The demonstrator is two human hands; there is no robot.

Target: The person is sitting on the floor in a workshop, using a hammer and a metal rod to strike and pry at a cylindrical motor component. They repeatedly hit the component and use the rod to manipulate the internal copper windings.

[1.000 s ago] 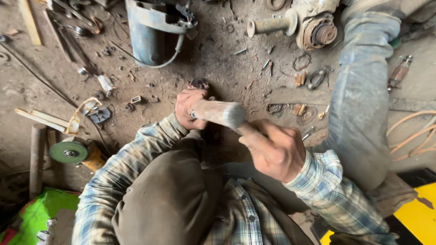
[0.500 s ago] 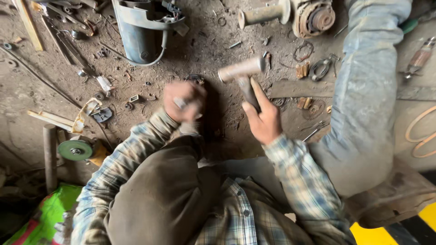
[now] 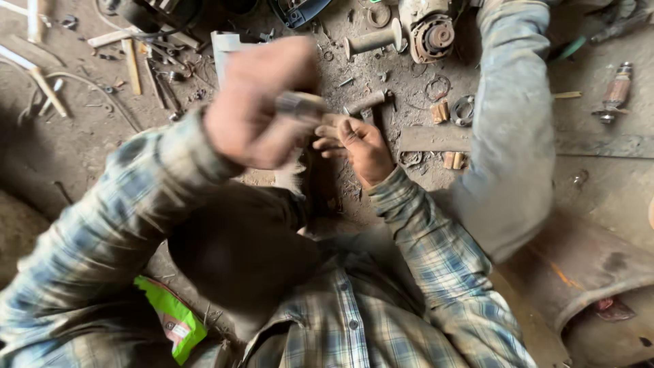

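Note:
My left hand (image 3: pixel 255 102) is raised close to the camera and blurred. Its fingers are closed on a small grey metal piece (image 3: pixel 300 103). Just to its right and lower, my right hand (image 3: pixel 361 146) grips the wooden handle of a hammer (image 3: pixel 368 102), holding it close to the head. The hammer's head points away from me over the dirty floor. Both sleeves are blue plaid. My dark knee (image 3: pixel 238 245) sits under the left hand.
Another person's grey trouser leg (image 3: pixel 511 136) crosses the right side. A motor housing (image 3: pixel 429 34), metal rings (image 3: pixel 463 109), a flat wooden bar (image 3: pixel 422 140) and a small armature (image 3: pixel 616 92) lie on the floor. Sticks and scrap (image 3: pixel 136 61) lie far left, and a green-yellow item (image 3: pixel 174 317) lies near me.
My left hand has lifted off the floor toward the camera with the metal piece. The right hand with the hammer has drawn in beside it, and the view has moved closer.

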